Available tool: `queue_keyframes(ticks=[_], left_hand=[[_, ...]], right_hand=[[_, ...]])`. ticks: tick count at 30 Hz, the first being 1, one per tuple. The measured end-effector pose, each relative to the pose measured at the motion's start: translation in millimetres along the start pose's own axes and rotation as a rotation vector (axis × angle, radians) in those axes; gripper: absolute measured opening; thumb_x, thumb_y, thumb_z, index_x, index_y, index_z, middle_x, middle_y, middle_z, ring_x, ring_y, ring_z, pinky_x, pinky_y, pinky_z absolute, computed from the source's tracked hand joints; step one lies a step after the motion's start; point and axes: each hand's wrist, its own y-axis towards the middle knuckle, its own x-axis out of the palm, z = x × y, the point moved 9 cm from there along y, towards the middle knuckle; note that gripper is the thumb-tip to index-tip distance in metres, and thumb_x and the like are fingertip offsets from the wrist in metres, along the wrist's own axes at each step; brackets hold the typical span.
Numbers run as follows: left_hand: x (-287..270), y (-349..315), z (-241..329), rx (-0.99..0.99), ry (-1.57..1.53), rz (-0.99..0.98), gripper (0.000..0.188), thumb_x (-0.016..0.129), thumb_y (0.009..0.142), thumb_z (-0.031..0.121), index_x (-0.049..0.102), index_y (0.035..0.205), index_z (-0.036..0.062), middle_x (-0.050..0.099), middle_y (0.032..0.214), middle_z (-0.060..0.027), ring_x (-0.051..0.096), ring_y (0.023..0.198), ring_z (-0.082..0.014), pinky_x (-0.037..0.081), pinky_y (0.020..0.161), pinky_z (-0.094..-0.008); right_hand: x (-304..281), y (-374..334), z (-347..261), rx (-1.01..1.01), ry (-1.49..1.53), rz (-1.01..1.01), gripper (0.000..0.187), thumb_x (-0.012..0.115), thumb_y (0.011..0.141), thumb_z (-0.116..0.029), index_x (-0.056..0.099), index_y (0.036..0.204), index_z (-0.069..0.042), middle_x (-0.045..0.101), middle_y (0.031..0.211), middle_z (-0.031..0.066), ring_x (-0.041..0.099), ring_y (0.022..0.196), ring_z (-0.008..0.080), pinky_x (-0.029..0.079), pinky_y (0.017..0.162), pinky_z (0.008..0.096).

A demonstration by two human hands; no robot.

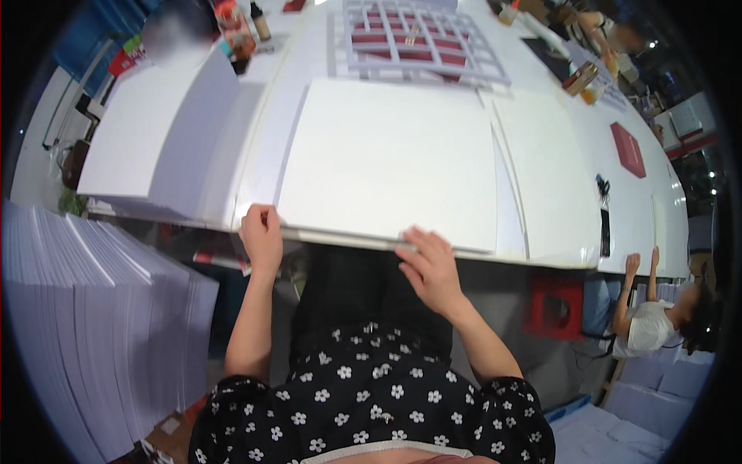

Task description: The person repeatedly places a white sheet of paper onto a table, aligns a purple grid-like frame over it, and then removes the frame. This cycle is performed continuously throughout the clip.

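Note:
In front of me a large white sheet or board (386,162) lies flat on the white table, its near side along the table's front edge. My left hand (263,232) is at that edge by the sheet's near left corner. Its fingers are curled closed, and whatever they may hold is hidden. Farther right, my right hand (429,259) has its fingers stretched out and slightly apart, the tips at the sheet's near edge. Beyond the sheet's far side lies a pale lattice frame (417,39) with dark red showing through its openings.
A tall stack of white sheets (147,131) stands on the table at left. More paper stacks (108,309) rise below it. At right are a dark red box (627,150), a red stool (554,308) and a person in white (653,329). Bottles (260,22) stand at the back.

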Motion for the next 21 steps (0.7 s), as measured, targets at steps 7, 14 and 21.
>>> queue_keyframes(ticks=[7,14,21], left_hand=[[0,61,-19,0.048,-0.127,0.170,0.017,0.059,0.096,0.016,0.066,0.104,0.0027,0.065,0.094,-0.0102,0.060,0.085,-0.0225,0.049,0.079,-0.0345],[6,55,-5,0.121,-0.010,0.173,0.015,0.060,0.093,0.010,0.065,0.104,0.0015,0.063,0.096,-0.0127,0.062,0.088,-0.0266,0.050,0.080,-0.0363],[-3,55,12,0.079,0.001,0.164,0.012,0.059,0.088,0.004,0.062,0.100,0.0025,0.062,0.095,-0.0130,0.057,0.088,-0.0321,0.045,0.079,-0.0420]], right_hand=[[-68,119,95,0.005,-0.171,0.128,0.058,0.078,0.080,-0.013,0.055,0.134,-0.009,0.056,0.138,0.0146,0.051,0.128,0.0346,0.042,0.102,0.0451],[-69,259,231,0.185,-0.647,-0.225,0.102,0.088,0.070,-0.028,0.031,0.153,-0.019,0.033,0.155,0.0225,0.038,0.139,0.0429,0.039,0.106,0.0546],[-37,351,302,0.307,-0.770,-0.510,0.129,0.095,0.055,-0.029,0.016,0.158,-0.034,0.026,0.160,0.0247,0.027,0.146,0.0476,0.037,0.108,0.0634]])
